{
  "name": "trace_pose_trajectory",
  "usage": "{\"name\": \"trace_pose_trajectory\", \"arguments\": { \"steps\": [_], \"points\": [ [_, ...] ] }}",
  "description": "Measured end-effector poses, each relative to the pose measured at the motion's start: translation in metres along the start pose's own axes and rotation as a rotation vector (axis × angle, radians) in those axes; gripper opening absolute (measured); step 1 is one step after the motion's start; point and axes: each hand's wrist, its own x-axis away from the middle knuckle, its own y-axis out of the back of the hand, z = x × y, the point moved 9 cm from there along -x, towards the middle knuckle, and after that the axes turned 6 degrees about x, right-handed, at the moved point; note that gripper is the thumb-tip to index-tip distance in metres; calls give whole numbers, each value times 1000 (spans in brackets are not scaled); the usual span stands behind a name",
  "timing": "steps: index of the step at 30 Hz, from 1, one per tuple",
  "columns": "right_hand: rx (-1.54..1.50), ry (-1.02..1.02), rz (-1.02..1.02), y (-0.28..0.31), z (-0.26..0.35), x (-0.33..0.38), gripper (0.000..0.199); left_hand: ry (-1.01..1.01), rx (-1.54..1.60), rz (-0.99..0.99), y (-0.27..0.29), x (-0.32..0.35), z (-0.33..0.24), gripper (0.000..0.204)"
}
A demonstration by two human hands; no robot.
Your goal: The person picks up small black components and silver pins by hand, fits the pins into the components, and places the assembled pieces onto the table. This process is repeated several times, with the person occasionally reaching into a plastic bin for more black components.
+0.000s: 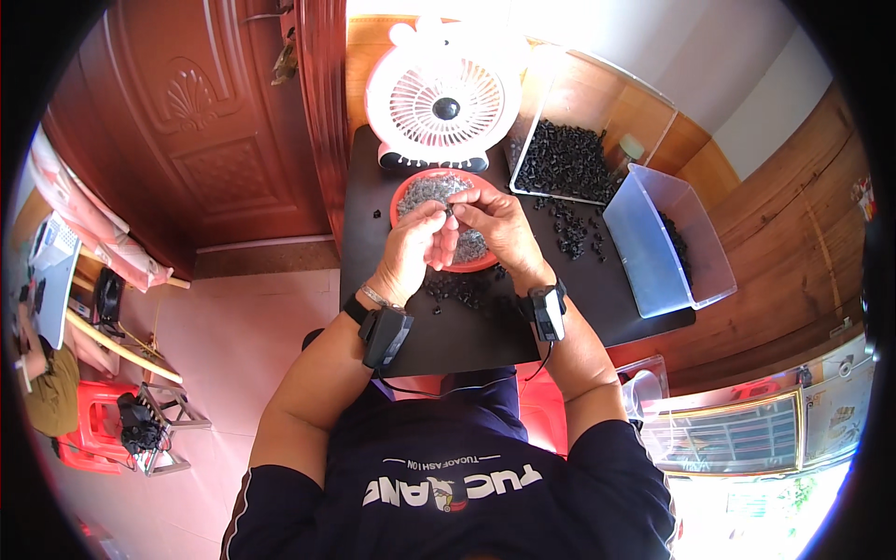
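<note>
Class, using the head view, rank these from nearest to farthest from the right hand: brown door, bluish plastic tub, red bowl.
Starting from the right hand:
1. Red bowl: just below the hands.
2. Bluish plastic tub: to the right, at the table's edge.
3. Brown door: far left, beyond the table.

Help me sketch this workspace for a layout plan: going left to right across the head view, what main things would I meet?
Reddish-brown carved door, bare left hand, bare right hand, clear rectangular plastic bin with small black pieces, translucent pale-blue rectangular plastic bin.
</note>
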Motion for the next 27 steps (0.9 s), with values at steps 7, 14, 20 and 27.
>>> {"name": "trace_pose_trajectory", "arguments": {
  "steps": [7,14,20,27],
  "points": [
    [-24,-19,-60,15,14,6,10,32,-51,1,-12,2,-2,21],
    [-17,-154,130,14,6,10,10,-5,-319,14,-17,2,-4,22],
    [-13,-177,190,11,5,13,11,11,-459,48,-16,4,-3,23],
    [-33,-227,205,6,1,15,12,-32,-566,83,-15,6,-9,24]
  ]
}}
